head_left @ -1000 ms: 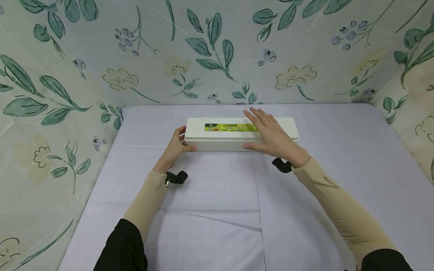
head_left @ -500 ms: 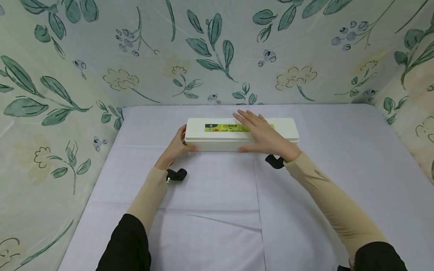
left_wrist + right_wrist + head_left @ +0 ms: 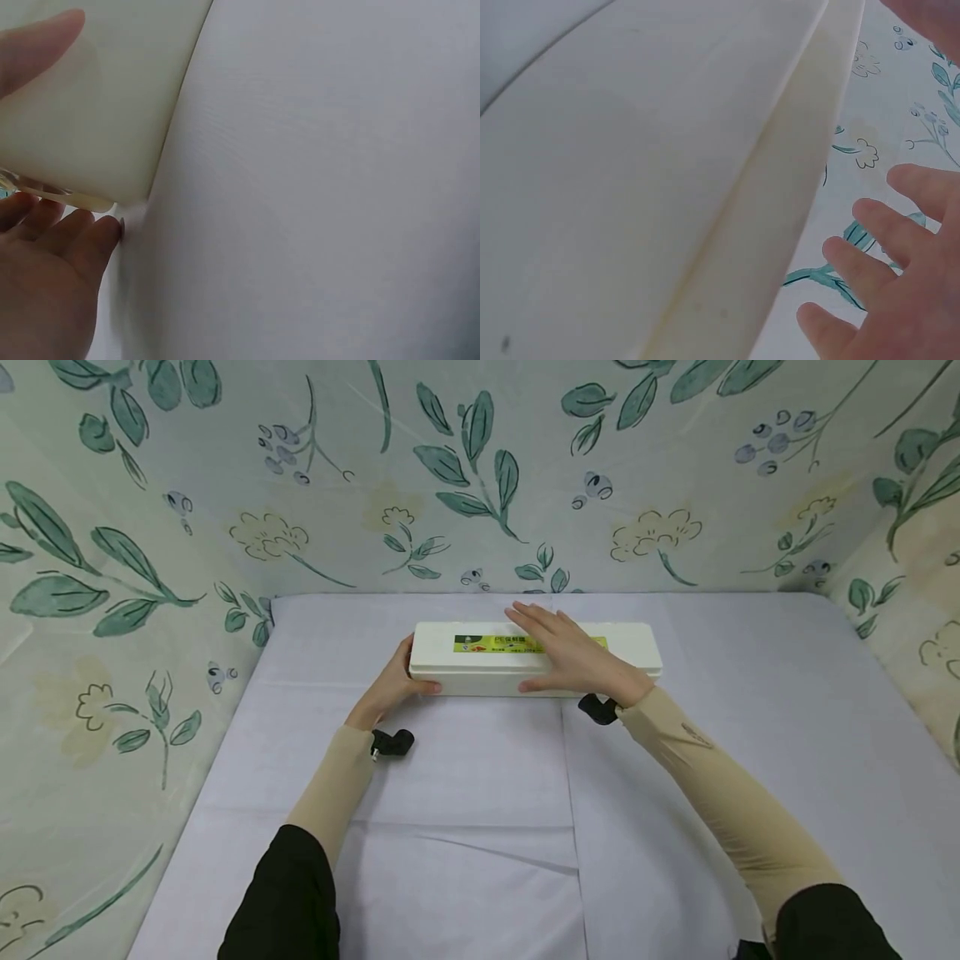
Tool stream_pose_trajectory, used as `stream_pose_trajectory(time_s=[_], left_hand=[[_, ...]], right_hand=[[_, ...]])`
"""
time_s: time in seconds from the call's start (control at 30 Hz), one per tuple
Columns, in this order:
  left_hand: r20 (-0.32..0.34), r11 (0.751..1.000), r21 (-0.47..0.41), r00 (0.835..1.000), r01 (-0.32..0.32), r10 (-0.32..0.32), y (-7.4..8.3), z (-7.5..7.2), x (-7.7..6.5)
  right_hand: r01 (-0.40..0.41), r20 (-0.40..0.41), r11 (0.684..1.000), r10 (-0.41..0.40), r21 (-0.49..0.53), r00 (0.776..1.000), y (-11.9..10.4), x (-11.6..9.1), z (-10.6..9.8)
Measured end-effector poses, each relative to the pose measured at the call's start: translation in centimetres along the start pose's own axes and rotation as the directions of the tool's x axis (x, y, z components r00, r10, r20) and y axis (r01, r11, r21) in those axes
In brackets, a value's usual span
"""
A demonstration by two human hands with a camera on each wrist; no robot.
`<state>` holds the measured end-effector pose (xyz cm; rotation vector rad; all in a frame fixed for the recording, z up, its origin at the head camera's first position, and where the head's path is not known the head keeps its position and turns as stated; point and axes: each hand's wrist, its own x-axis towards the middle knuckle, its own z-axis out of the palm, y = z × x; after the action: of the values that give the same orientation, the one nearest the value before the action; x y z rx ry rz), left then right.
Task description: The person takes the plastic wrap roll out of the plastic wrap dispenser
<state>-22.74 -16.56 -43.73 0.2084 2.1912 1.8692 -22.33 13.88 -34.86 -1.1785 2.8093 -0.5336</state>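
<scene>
White, the still-lidded box (image 3: 487,667) is gripped by the left hand (image 3: 392,688). The right hand (image 3: 573,654) is spread above it, empty.

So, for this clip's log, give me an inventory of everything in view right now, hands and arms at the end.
white box: 1, white, lying lengthwise across the far part of the table
label: 1, yellow-green, on the box's top, partly covered
tablecloth: 1, white, under the box
floral backdrop: 1, pale with green leaves, behind and beside the table
wrist devices: 2, black, one at each wrist
left hand: 1, bare, gripping the box's left end
right hand: 1, bare, fingers spread over the box top; contact unclear
forearm sleeves: 2, beige, one per arm
upper sleeves: 2, black, at the bottom edge
</scene>
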Motion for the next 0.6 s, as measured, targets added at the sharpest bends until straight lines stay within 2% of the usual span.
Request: stream_pose_trajectory(time_s=[0.23,0.6], left_hand=[[0.008,0.998,0.042,0.999,-0.036,0.036,-0.4,0.0,0.2],[-0.007,0.995,0.102,1.0,-0.023,0.024,-0.3,0.0,0.2]], right_hand=[[-0.002,0.03,1.0,0.002,-0.009,1.0,-0.1,0.9,0.1],[-0.036,0.091,0.999,0.037,-0.011,0.995,0.0,1.8,0.4]])
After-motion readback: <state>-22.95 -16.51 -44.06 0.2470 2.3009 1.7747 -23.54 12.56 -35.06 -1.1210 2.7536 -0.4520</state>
